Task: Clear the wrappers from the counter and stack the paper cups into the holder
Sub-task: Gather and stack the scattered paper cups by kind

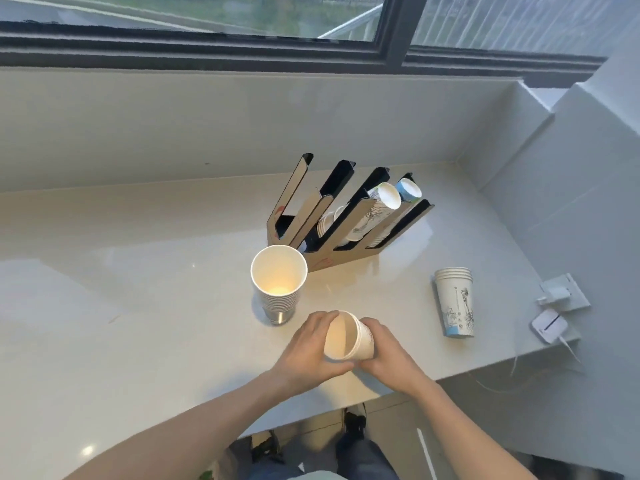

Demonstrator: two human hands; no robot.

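Above the counter's (138, 306) near edge, left hand (304, 355) and right hand (388, 358) clasp tilted cups (348, 337) between them.

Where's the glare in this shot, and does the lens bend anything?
Head view: daylight from the window leaves pale sheen on the counter and one bright spot near the left forearm; a warm glow fills the upright cup stack and the cups held by both hands. Wide-angle distortion curves the window frame and counter edges. Focus is slightly soft throughout.

window (207, 15), wall plug (554, 292), white device (550, 325)
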